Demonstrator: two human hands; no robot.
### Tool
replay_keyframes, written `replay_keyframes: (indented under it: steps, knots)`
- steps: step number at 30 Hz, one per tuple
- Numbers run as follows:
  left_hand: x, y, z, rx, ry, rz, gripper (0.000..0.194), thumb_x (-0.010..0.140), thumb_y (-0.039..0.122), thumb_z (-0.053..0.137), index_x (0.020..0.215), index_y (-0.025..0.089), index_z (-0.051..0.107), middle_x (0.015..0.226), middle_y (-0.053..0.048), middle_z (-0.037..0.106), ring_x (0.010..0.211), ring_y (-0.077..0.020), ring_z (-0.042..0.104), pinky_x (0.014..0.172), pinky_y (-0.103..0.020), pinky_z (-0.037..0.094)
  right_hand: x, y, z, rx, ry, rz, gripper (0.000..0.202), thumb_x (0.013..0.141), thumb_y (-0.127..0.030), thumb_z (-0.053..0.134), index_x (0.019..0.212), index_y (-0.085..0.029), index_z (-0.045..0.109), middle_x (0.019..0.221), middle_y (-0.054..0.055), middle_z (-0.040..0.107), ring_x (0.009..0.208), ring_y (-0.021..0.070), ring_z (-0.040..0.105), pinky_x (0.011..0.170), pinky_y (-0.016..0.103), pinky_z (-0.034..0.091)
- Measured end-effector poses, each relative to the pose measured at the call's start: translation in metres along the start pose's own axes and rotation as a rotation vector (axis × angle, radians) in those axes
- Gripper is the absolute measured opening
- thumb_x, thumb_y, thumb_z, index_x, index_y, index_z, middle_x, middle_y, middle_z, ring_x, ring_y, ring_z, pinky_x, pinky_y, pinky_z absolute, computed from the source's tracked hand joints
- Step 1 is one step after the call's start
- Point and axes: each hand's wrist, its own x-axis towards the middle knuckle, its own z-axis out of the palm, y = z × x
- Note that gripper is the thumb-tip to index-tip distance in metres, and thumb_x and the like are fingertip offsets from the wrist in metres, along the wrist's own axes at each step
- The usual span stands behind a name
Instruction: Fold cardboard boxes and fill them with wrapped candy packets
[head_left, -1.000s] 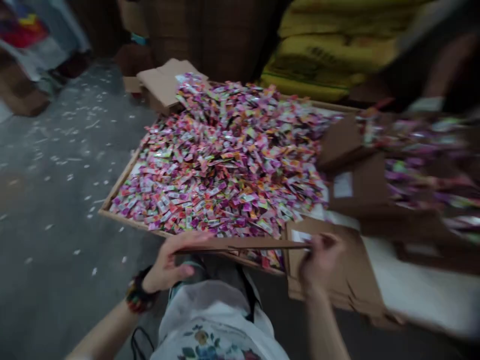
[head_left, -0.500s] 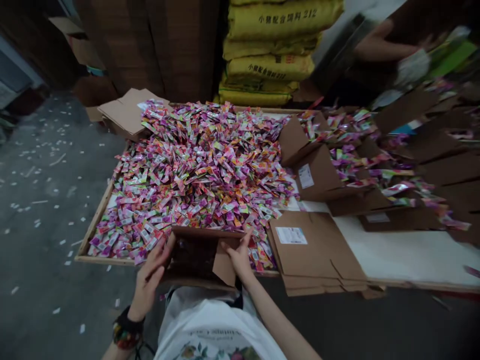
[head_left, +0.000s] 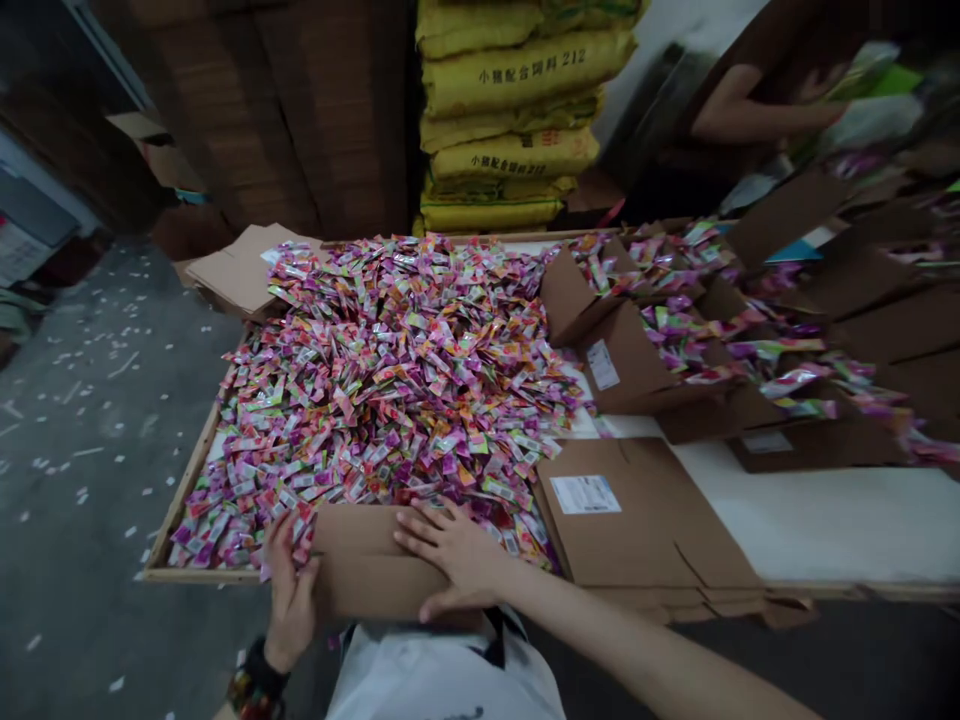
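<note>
A small brown cardboard box (head_left: 367, 575) lies at the table's near edge, against my body, with its upper flaps folded down and a seam running across. My left hand (head_left: 289, 600) grips the box's left end, fingers and thumb along its side. Flat on the right part of the flaps rests my right hand (head_left: 457, 555), fingers spread. Just beyond the box spreads a big heap of small pink and purple wrapped packets (head_left: 390, 390). Inside the box nothing can be seen now.
Flattened cartons with a label (head_left: 645, 520) lie right of the box. Open boxes full of packets (head_left: 630, 350) stand farther right. A wooden rim (head_left: 180, 500) edges the table. Yellow sacks (head_left: 517, 75) are stacked behind. Another person's arm (head_left: 765, 115) is at the back right.
The box's flaps, open half a second ago with the dark inside showing, are now folded down. My right hand has gone from holding a flap to lying flat on top.
</note>
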Motion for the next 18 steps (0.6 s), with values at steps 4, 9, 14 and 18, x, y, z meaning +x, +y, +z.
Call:
replay_keyframes:
  steps: [4,9,14,18]
  knots:
    - [0.035,0.022,0.011,0.377,-0.611,0.501,0.106,0.075,0.073,0.055,0.153,0.008,0.025,0.159,-0.030,0.012,0.146,-0.0497,0.004,0.112,-0.070,0.006,0.017,0.001,0.035,-0.170,0.054,0.022,0.095,0.080,-0.076,0.051,0.152,-0.016,0.033,0.158,0.013,0.028,0.150,0.0320,0.008,0.118,0.059,-0.003]
    - [0.050,0.024,0.040,0.576,-0.917,0.643,0.142,0.051,0.092,0.053,0.153,0.000,0.017,0.154,-0.038,0.010,0.144,-0.0539,0.008,0.108,-0.073,0.007,0.012,0.047,0.058,-0.047,0.510,0.294,0.068,0.086,-0.068,0.048,0.137,-0.024,0.054,0.138,0.009,0.057,0.135,0.0284,0.041,0.114,0.049,0.027]
    - [0.030,0.034,0.030,0.602,-0.878,0.706,0.118,0.051,0.086,0.060,0.150,0.024,0.037,0.158,-0.028,0.010,0.144,-0.0515,0.014,0.110,-0.072,0.004,-0.081,0.220,0.001,0.027,0.931,1.056,0.056,0.094,-0.021,0.016,0.132,-0.004,0.055,0.117,0.022,0.060,0.112,0.0306,0.053,0.096,0.050,0.040]
    - [0.039,0.066,0.036,0.782,-1.229,0.417,0.121,0.041,0.056,0.081,0.149,0.035,0.032,0.156,-0.030,0.012,0.142,-0.0549,0.013,0.104,-0.078,0.004,-0.121,0.327,-0.029,-0.011,0.852,1.223,0.039,0.086,-0.024,0.046,0.112,-0.006,0.069,0.107,0.021,0.063,0.101,0.0293,0.056,0.090,0.043,0.043]
